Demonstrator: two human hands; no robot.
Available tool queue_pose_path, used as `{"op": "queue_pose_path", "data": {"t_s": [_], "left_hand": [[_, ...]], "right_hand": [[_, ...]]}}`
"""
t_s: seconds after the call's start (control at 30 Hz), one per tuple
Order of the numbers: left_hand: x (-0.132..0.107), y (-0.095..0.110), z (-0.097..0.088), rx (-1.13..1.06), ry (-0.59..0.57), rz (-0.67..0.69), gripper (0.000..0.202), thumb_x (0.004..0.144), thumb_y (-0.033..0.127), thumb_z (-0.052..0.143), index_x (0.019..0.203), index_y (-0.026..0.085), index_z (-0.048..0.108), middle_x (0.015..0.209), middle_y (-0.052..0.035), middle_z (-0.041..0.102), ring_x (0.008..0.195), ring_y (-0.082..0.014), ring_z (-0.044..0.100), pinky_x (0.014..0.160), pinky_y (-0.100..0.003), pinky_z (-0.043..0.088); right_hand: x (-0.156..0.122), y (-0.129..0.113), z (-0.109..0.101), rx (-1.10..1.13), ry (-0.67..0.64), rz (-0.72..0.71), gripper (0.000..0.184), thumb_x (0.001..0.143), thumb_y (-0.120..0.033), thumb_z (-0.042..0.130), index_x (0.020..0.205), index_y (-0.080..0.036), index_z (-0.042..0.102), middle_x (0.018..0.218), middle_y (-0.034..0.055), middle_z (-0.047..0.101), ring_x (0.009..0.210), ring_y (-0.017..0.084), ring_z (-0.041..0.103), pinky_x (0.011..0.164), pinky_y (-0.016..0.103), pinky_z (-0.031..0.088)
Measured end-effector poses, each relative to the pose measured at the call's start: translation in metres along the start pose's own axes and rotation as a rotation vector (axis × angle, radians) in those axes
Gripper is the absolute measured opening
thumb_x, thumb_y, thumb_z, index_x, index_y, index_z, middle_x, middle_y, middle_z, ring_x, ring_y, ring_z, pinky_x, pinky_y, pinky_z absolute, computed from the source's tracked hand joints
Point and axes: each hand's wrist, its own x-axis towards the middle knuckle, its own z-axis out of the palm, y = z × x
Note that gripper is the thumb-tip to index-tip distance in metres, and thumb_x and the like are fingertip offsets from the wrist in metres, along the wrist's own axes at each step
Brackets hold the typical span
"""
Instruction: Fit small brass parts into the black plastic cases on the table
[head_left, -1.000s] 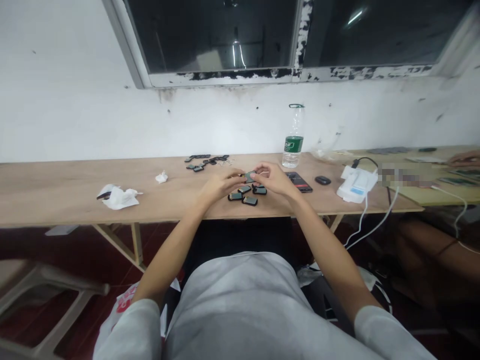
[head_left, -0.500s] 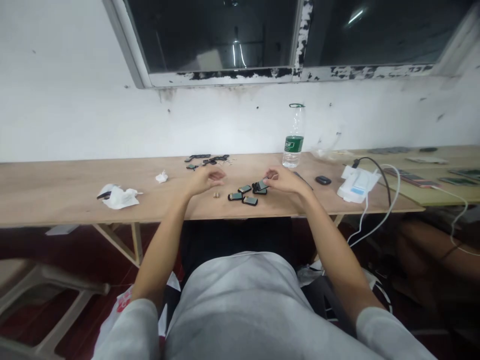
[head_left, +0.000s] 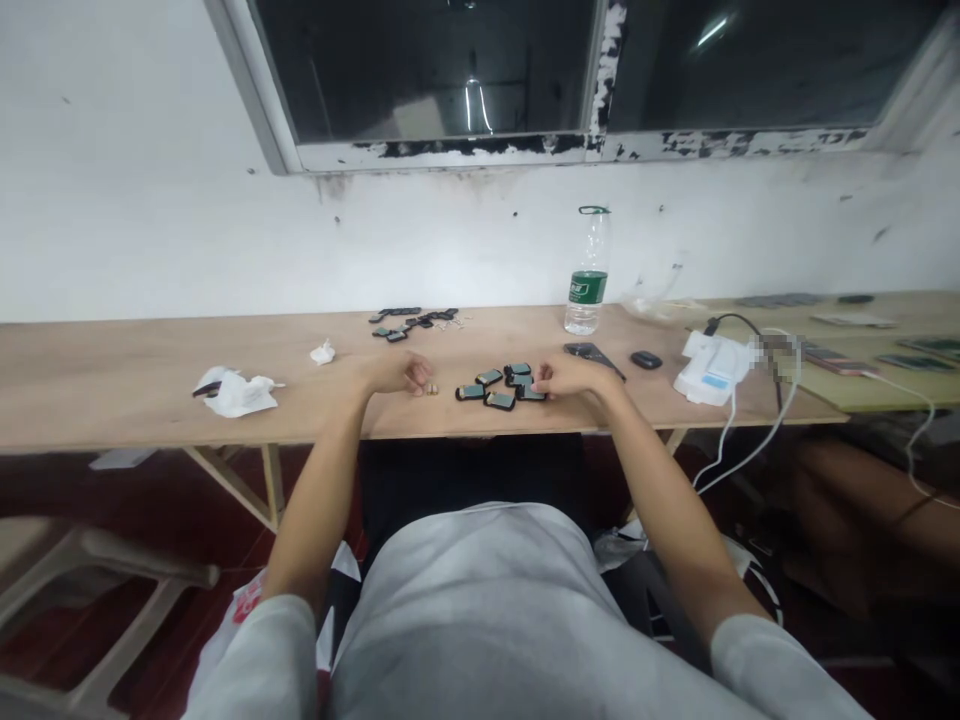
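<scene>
My left hand [head_left: 399,374] is low over the table, its fingers curled in beside the small tan pieces [head_left: 432,389]. Its fingertips reach the pieces, but whether one is pinched is too small to see. With thumb and fingers together, my right hand [head_left: 564,377] grips the right end of a small flat black piece with a grey face [head_left: 528,393]. That piece rests at the right side of a loose group. Several similar black-and-grey pieces [head_left: 471,392] lie between my hands, some overlapping.
More black pieces [head_left: 405,325] lie at the back with tiny light bits. Crumpled tissues [head_left: 241,394] are on the left. A water bottle [head_left: 586,288], a phone [head_left: 592,356], a black case [head_left: 646,360] and a white power strip [head_left: 712,370] with cables stand right.
My left hand has come down from above the table to the small tan pieces, its fingers curling in. My right hand has lowered the black-and-grey piece into the group, uncovering more of the phone.
</scene>
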Motion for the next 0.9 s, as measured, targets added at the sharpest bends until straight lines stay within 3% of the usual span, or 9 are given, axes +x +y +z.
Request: {"op": "queue_pose_path", "data": {"t_s": [0.23, 0.37, 0.5, 0.67, 0.9], "left_hand": [[-0.004, -0.002, -0.003, -0.016, 0.028, -0.003, 0.056, 0.054, 0.03, 0.084, 0.106, 0.016, 0.069, 0.101, -0.0115, 0.074, 0.092, -0.0271, 0.07, 0.079, -0.034, 0.056], [-0.005, -0.009, -0.005, 0.016, -0.005, -0.061, 0.061, 0.053, 0.031, 0.085, 0.109, 0.017, 0.068, 0.093, -0.0099, 0.076, 0.087, -0.028, 0.071, 0.074, -0.033, 0.056], [-0.002, -0.009, -0.004, 0.028, -0.018, -0.043, 0.057, 0.055, 0.029, 0.083, 0.109, 0.017, 0.068, 0.087, -0.007, 0.076, 0.082, -0.0263, 0.072, 0.074, -0.033, 0.056], [0.001, -0.005, -0.001, 0.03, 0.001, -0.02, 0.055, 0.055, 0.028, 0.081, 0.107, 0.016, 0.069, 0.086, -0.0077, 0.075, 0.083, -0.0262, 0.071, 0.077, -0.034, 0.055], [0.004, -0.003, 0.003, 0.025, 0.008, 0.03, 0.051, 0.058, 0.031, 0.082, 0.105, 0.017, 0.069, 0.085, -0.0071, 0.075, 0.081, -0.0238, 0.07, 0.074, -0.031, 0.054]], "right_hand": [[0.005, 0.001, 0.005, -0.084, 0.066, -0.012, 0.011, 0.08, -0.028, 0.07, 0.076, -0.019, 0.067, 0.079, 0.005, 0.074, 0.069, 0.018, 0.065, 0.061, 0.025, 0.045], [-0.001, -0.007, 0.003, -0.088, 0.12, -0.07, 0.013, 0.081, -0.031, 0.07, 0.084, -0.019, 0.068, 0.085, 0.006, 0.074, 0.074, 0.02, 0.066, 0.066, 0.027, 0.047], [-0.006, -0.019, 0.006, -0.005, 0.081, -0.225, 0.029, 0.077, -0.039, 0.076, 0.1, -0.022, 0.07, 0.099, 0.0062, 0.074, 0.088, 0.024, 0.067, 0.075, 0.029, 0.05], [0.0, -0.028, 0.018, -0.111, 0.048, -0.259, 0.046, 0.067, -0.056, 0.081, 0.098, -0.023, 0.073, 0.114, 0.0086, 0.07, 0.11, 0.031, 0.061, 0.09, 0.034, 0.048], [0.003, -0.038, 0.022, -0.226, -0.007, -0.205, 0.027, 0.075, -0.041, 0.077, 0.093, -0.022, 0.073, 0.11, 0.0094, 0.069, 0.109, 0.031, 0.06, 0.091, 0.035, 0.045]]}}
